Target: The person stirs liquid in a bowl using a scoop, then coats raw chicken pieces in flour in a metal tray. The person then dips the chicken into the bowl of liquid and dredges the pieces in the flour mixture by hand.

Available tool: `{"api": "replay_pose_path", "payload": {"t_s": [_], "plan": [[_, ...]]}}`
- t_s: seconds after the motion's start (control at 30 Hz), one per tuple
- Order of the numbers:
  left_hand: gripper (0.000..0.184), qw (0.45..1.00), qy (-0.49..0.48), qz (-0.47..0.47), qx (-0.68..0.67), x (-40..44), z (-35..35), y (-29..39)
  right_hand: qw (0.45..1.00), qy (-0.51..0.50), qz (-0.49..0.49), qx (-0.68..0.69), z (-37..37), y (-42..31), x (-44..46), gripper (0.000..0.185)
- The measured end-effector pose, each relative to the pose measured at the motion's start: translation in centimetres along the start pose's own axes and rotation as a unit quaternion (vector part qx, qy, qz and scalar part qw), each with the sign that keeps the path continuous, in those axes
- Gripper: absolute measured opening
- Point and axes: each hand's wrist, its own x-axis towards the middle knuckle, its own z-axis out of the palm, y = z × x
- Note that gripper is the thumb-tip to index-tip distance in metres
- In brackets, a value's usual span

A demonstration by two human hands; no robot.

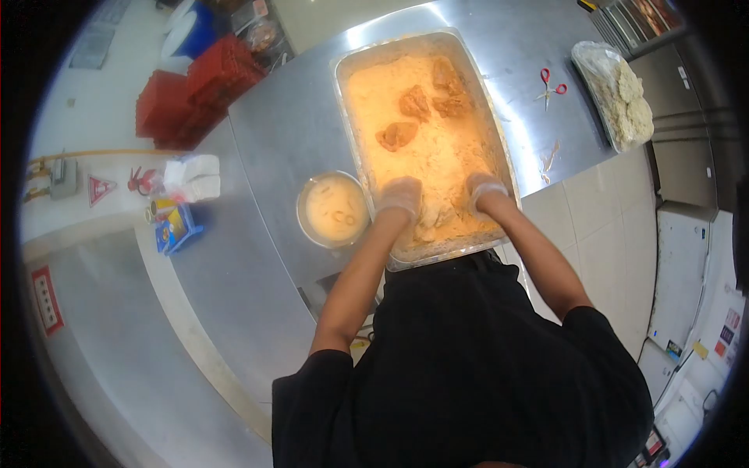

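A large rectangular metal tray (491, 129) is set on a stainless-steel worktop (269, 140), directly in front of the person. It is filled with pale orange powder (382, 90), on which several chunky orange-brown pieces of food (396, 136) are spread towards the far end. At the near end, pale, powder-covered lumps (437, 218) are seen between the two hands.

The left hand (399, 199), covered in translucent film, is lowered into the powder near the tray's left side; the right hand (487, 192), covered likewise, is placed near the right wall. The fingers of both are hidden, so it cannot be told whether anything is gripped by either.

Just left of the tray, a round metal bowl (301, 204) of cloudy orange liquid (331, 201) is placed. To the right, red-handled metal scissors (549, 87) are laid apart from the tray.
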Motion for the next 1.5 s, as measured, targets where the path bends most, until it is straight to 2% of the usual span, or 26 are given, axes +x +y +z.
{"api": "replay_pose_path", "payload": {"t_s": [0.03,0.13,0.17,0.2,0.23,0.27,0.3,0.33,0.37,0.43,0.47,0.5,0.53,0.6,0.67,1.17,1.5], "plan": [[0.018,1.000,-0.005,-0.023,0.010,-0.6,0.1,0.8,1.000,0.017,-0.006,-0.014,1.2,-0.3,0.0,0.023],[0.013,0.997,0.072,-0.010,0.036,-2.0,-1.5,1.9,0.995,0.096,-0.011,-0.014,3.3,-0.3,-0.5,0.016],[0.011,0.993,0.118,-0.005,0.028,-2.3,-0.1,1.9,0.991,0.130,-0.025,-0.014,3.4,-0.3,-0.3,0.014],[0.010,0.985,0.170,-0.021,0.026,-2.7,1.2,1.8,0.996,0.085,-0.032,-0.020,4.7,0.5,0.7,0.019],[0.008,0.993,0.092,-0.040,0.059,-3.4,1.2,2.5,0.992,0.096,-0.069,0.054,6.4,1.9,0.3,0.030],[0.007,0.990,0.106,-0.027,0.084,-4.5,1.4,2.8,0.983,0.140,-0.118,0.013,4.7,1.1,-2.5,0.032],[0.007,0.962,0.270,0.021,0.045,-3.6,6.2,2.0,0.980,0.130,-0.138,-0.061,6.6,2.6,-0.9,0.045],[0.010,0.966,0.202,-0.117,0.112,0.8,11.3,3.8,0.990,0.034,-0.099,-0.093,4.5,1.0,-1.5,0.053],[0.015,0.832,0.330,-0.308,0.322,2.4,13.2,5.3,0.981,0.056,-0.139,-0.122,6.1,2.7,0.8,0.066],[0.017,0.907,0.315,-0.209,0.187,-1.0,7.5,4.4,0.968,0.067,-0.187,-0.153,5.9,3.2,2.8,0.066],[0.015,0.922,0.347,-0.164,0.047,1.5,8.4,3.8,0.962,0.078,-0.209,-0.160,5.8,1.9,3.7,0.065],[0.012,0.936,0.271,-0.192,-0.120,-0.9,4.7,3.6,0.953,0.082,-0.235,-0.171,5.4,0.8,5.0,0.065],[0.012,0.956,0.175,-0.189,-0.139,2.1,5.1,2.6,0.943,0.084,-0.264,-0.183,4.9,-0.9,6.0,0.064],[0.020,0.929,0.165,-0.268,-0.196,-2.5,-0.1,3.5,0.920,0.081,-0.322,-0.209,4.2,-4.6,7.8,0.064],[0.035,0.938,0.151,-0.270,-0.155,-1.8,0.3,3.3,0.904,0.077,-0.355,-0.224,4.2,-7.5,8.4,0.063],[0.035,0.882,0.262,-0.324,-0.221,-4.1,-0.5,2.2,0.832,0.070,-0.486,-0.257,4.6,-20.2,5.7,0.058],[0.035,0.846,0.301,-0.359,-0.254,-8.1,-1.4,2.3,0.798,0.109,-0.508,-0.306,4.5,-22.3,3.6,0.055]]}}
